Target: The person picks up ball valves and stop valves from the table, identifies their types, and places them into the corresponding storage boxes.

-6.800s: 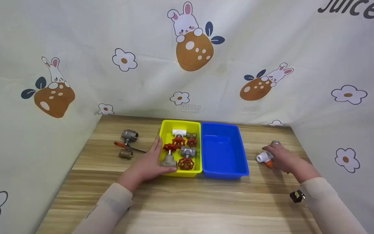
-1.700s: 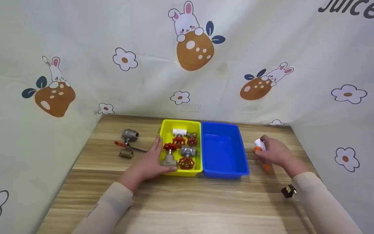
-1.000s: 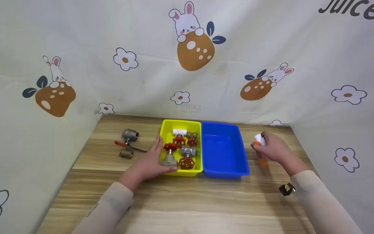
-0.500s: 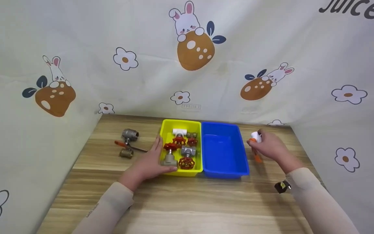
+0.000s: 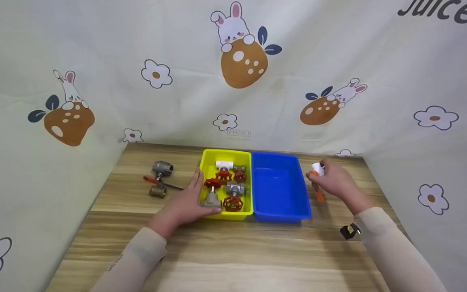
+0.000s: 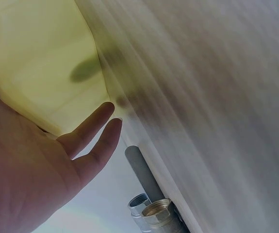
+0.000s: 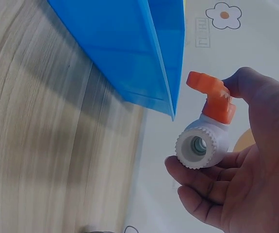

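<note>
My right hand (image 5: 335, 180) grips a white plastic ball valve (image 5: 318, 168) just right of the blue bin (image 5: 274, 190). In the right wrist view, the thumb is by the valve's orange handle (image 7: 218, 99) and the fingers lie under its white body (image 7: 212, 145); it hangs above the table. My left hand (image 5: 183, 209) rests against the left side of the yellow bin (image 5: 233, 217), fingers straight, thumb over the front rim. Inside the yellow bin are several valves with red handwheels, among them a beige one (image 5: 212, 199) and a silver one (image 5: 234, 188).
Left of the yellow bin lie a steel ball valve (image 5: 161, 168) and a brass ball valve (image 5: 157, 191) with lever handles. The bins stand side by side on the wooden table (image 5: 258, 255). A patterned cloth (image 5: 185, 105) hangs behind. A dark item (image 7: 98, 231) barely shows at the right wrist view's bottom edge.
My right hand has lifted the white ball valve off the table and moved left with it, closer to the blue bin. The left hand stays at the yellow bin.
</note>
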### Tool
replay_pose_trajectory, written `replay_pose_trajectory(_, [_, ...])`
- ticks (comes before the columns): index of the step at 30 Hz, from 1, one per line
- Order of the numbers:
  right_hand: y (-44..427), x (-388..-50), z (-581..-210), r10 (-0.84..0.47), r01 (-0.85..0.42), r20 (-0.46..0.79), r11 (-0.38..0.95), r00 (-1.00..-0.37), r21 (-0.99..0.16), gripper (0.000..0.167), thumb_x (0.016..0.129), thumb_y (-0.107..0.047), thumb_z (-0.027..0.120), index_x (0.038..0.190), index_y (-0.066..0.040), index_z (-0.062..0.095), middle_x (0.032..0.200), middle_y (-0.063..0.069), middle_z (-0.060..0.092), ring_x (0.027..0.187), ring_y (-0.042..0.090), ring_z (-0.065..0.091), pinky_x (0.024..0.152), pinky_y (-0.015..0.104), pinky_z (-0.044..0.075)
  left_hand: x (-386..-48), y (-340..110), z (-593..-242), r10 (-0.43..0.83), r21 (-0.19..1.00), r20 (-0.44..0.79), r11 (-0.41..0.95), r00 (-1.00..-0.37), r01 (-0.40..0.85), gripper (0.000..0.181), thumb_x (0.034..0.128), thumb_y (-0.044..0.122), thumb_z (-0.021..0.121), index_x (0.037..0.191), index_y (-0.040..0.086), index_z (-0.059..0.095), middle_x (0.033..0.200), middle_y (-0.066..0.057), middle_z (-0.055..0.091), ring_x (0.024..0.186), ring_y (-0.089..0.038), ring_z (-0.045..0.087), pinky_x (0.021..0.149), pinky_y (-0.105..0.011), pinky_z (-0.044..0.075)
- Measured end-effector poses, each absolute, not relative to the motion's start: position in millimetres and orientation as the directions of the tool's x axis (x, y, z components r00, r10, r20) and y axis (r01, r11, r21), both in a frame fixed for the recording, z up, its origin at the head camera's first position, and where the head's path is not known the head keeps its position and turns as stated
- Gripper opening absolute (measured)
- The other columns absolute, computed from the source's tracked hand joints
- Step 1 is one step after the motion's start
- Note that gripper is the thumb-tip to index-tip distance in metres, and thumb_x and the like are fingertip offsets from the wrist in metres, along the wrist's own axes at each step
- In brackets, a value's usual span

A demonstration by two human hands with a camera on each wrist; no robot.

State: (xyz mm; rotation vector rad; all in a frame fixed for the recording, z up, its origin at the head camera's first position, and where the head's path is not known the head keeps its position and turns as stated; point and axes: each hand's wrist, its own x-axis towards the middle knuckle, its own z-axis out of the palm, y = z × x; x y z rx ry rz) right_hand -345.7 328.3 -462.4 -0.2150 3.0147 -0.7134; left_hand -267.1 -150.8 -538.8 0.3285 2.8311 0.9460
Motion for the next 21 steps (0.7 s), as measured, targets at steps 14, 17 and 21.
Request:
replay_pose_trajectory(14, [313,-349,-462,-0.101,-0.08,-0.024,0.892,-0.995,-0.446,0.068,0.1,-0.055,0.069,0.136,0.003,0.058,0.11,0.02,0.072,0.088,0.031,0.068,0.067,0.036,0.055,-266,-151,-538,0.248,0.612,-0.078,0.777,-0.965,0.15,0.144,0.0796,0.082,0.083,0.179,0.021,-0.002,0.185,-0.006,-0.01,0.153,-0.048,0.046,0.12,-0.061,0.046])
replay_pose_trajectory(17, [308,-349,-462,-0.087,-0.059,-0.041,0.886,-0.995,-0.46,0.071,0.101,-0.056,0.069,0.139,0.002,0.057,0.116,0.022,0.072,0.093,0.033,0.068,0.07,0.038,0.058,-266,-151,-538,0.246,0.614,-0.085,0.776,-0.965,0.144,0.144,0.0796,0.082,0.083,0.178,0.021,-0.003,0.185,-0.006,-0.01,0.154,-0.048,0.045,0.121,-0.061,0.045])
replay_pose_trajectory(21, [300,-350,-460,-0.073,-0.034,-0.061,0.872,-0.996,-0.488,0.079,0.102,-0.057,0.071,0.147,0.005,0.053,0.126,0.026,0.069,0.1,0.037,0.068,0.078,0.041,0.063,-266,-152,-537,0.249,0.614,-0.08,0.775,-0.965,0.149,0.144,0.08,0.082,0.082,0.178,0.02,-0.003,0.186,-0.007,-0.009,0.153,-0.049,0.045,0.12,-0.062,0.045])
